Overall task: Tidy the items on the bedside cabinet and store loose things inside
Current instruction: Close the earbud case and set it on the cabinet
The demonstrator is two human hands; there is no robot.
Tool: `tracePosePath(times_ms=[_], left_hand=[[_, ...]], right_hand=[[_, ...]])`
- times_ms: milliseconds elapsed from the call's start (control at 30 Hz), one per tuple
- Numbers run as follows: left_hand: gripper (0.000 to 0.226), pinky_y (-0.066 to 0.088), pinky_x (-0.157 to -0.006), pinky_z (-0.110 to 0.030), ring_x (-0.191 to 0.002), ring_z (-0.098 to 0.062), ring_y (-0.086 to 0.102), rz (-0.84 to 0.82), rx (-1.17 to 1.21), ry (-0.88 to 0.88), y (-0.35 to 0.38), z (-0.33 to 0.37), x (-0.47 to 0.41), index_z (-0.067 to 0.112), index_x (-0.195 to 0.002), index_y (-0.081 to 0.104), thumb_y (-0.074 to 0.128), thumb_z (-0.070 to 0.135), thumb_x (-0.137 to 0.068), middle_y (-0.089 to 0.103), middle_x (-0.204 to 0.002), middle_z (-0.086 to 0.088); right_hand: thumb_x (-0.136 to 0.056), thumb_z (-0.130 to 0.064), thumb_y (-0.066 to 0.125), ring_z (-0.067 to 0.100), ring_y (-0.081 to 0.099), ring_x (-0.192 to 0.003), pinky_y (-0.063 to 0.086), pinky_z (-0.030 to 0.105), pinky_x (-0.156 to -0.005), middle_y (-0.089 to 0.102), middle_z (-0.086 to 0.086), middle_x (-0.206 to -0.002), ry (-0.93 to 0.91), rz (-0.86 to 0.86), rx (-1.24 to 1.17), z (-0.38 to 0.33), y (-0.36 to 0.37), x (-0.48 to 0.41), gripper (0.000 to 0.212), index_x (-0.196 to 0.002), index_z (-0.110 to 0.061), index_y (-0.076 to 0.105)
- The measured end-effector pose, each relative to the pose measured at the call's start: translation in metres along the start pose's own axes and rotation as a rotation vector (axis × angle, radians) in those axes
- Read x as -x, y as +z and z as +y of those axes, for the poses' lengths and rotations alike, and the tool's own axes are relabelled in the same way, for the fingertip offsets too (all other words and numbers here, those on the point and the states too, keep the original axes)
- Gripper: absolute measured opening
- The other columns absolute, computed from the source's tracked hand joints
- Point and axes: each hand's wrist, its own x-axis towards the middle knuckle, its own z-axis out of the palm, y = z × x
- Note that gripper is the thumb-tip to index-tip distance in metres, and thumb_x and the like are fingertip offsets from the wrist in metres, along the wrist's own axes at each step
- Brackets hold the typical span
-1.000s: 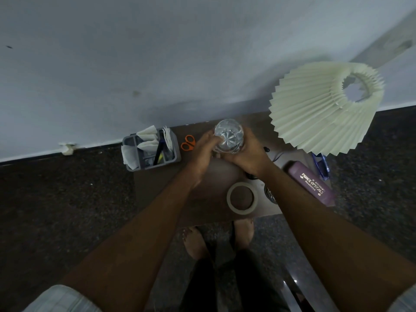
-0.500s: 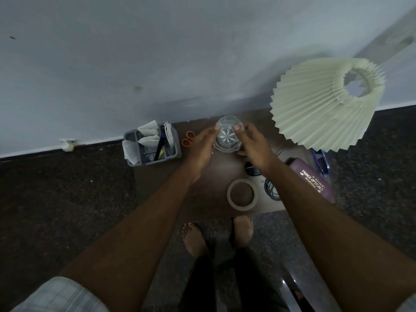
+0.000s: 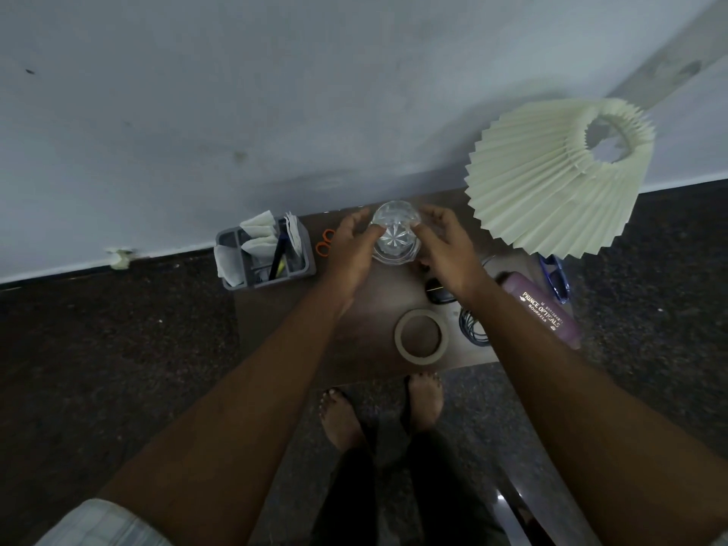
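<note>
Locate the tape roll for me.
In the head view, the tape roll lies flat near the front edge of the cabinet, right of centre, beside the coiled cable on its right.

**What the person wears**

A short sleeve (image 3: 98, 526) of pale fabric with a faint check shows in the lower left corner of the frame. A pale sliver of the other sleeve (image 3: 723, 542) shows in the lower right corner. Past the hems the forearms (image 3: 244, 407) are bare down to the left hand (image 3: 350, 254) and right hand (image 3: 445, 250). Dark trousers (image 3: 394, 490) fill the bottom centre, and the two feet (image 3: 340, 419) are bare.
</note>
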Motion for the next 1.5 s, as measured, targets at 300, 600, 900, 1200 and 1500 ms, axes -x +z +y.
tracePosePath(times_ms=[300, 600, 900, 1200, 1500], left_hand=[[0.023, 0.044, -0.068, -0.028, -0.081, -0.015, 0.057, 0.178, -0.081, 0.047, -0.017, -0.013, 0.022, 0.014, -0.111, 0.065, 0.054, 0.008, -0.091, 0.065, -0.098, -0.004], [0.017, 0.041, -0.053, -0.02, -0.063, -0.008, 0.052, 0.1, -0.088, -0.022, -0.012, -0.039, 0.062, 0.007, -0.11, 0.063, 0.056, 0.007, -0.095, 0.059, -0.075, 0.002], [0.02, 0.045, -0.065, -0.022, -0.077, -0.013, 0.058, -0.059, -0.155, -0.11, 0.011, -0.069, 0.094, 0.008, -0.108, 0.061, 0.055, -0.002, -0.091, 0.062, -0.086, -0.001], [0.02, 0.048, -0.072, -0.031, -0.068, -0.015, 0.057, -0.08, -0.253, -0.057, 0.05, -0.073, 0.074, 0.013, -0.094, 0.061, 0.062, -0.001, -0.08, 0.061, -0.075, -0.001], [0.024, 0.05, -0.064, -0.039, -0.065, -0.019, 0.054, 0.031, -0.422, -0.076, 0.08, -0.062, 0.049, 0.017, -0.066, 0.052, 0.076, 0.015, -0.068, 0.058, -0.068, -0.007]], right_hand=[[-0.096, -0.026, 0.062, 0.007, 0.061, -0.078, 0.051, 0.02, -0.064, 0.063, -0.011, -0.099, -0.043, 0.122, 0.103, 0.01, -0.018, 0.037, 0.024, -0.119, -0.02, 0.058], [-0.095, -0.017, 0.061, 0.017, 0.062, -0.083, 0.055, 0.029, -0.074, 0.062, -0.007, -0.093, -0.005, 0.183, 0.072, 0.026, -0.026, 0.068, 0.02, -0.115, -0.017, 0.059], [-0.09, -0.005, 0.062, 0.018, 0.063, -0.076, 0.056, 0.04, -0.076, 0.066, 0.001, -0.09, 0.062, 0.276, 0.084, 0.054, -0.044, 0.099, 0.021, -0.11, -0.011, 0.064], [-0.079, -0.016, 0.071, 0.024, 0.069, -0.085, 0.058, 0.051, -0.08, 0.069, -0.004, -0.092, 0.114, 0.319, 0.2, 0.07, -0.071, 0.093, 0.023, -0.095, -0.03, 0.063], [-0.082, -0.023, 0.076, 0.018, 0.068, -0.091, 0.053, 0.029, -0.077, 0.07, 0.001, -0.1, 0.059, 0.296, 0.509, 0.064, -0.069, 0.057, 0.033, -0.111, -0.011, 0.066]])
